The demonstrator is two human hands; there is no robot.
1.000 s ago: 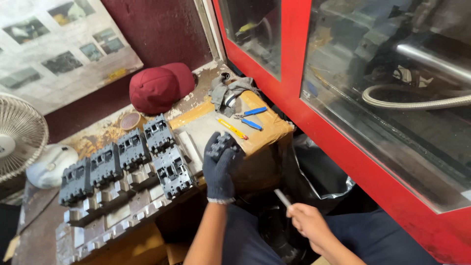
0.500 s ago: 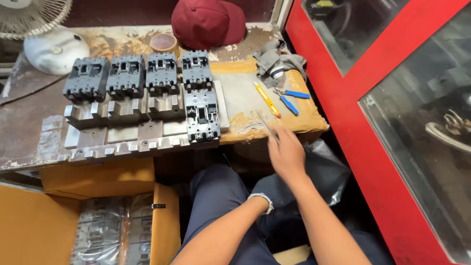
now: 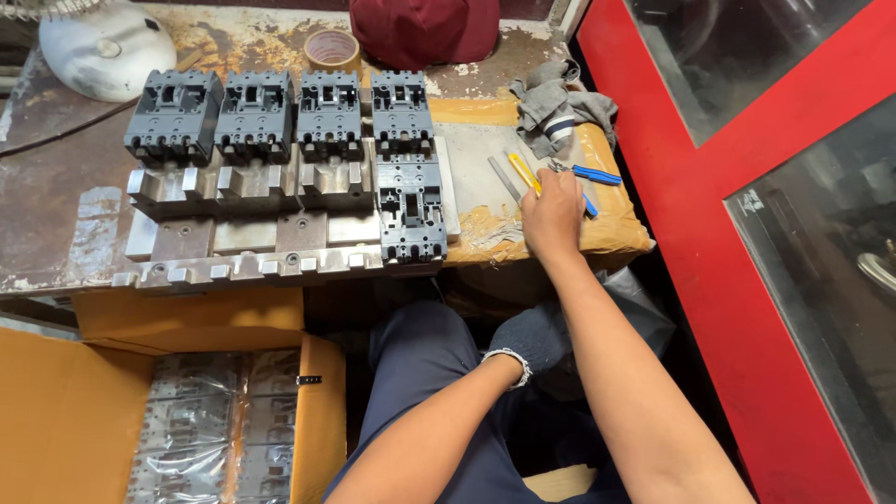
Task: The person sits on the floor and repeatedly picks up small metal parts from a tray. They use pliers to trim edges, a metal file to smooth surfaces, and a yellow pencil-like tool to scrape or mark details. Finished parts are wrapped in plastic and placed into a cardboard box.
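Right hand (image 3: 553, 213) bare, rested on tape-covered pad on surface (image 3: 56, 215), fingers curled over small tools; grip on any tool could not be told. Yellow-handled tool (image 3: 523, 172) and blue-handled pliers (image 3: 594, 175) lay just beside fingers. Left hand (image 3: 532, 336) gloved, down by knee, closed or open unclear. Dark breaker housings (image 3: 411, 207) sat left of pad.

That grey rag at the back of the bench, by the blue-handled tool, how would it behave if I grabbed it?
The grey rag lies crumpled in soft folds, so it would probably hang limp and feel light. Pushed, it would likely bunch up rather than slide or roll.
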